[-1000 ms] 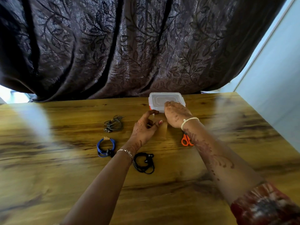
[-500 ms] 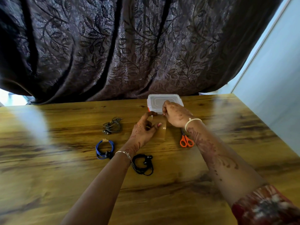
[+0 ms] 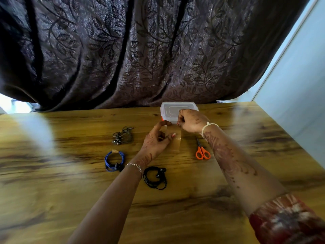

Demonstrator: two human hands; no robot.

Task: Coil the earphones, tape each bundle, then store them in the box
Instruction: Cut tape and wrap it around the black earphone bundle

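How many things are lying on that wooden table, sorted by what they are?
Earphone bundles: 3, grey, blue and black
Scissors: 1, orange-handled
Plastic box: 1, clear, lid on
Tape strip: 1, stretched between the left hand and the right hand
Total: 6

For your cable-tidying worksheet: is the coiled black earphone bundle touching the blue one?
Apart. The head view shows the black earphones lying right of the left wrist and the blue earphones left of it, with bare table and the forearm between them.
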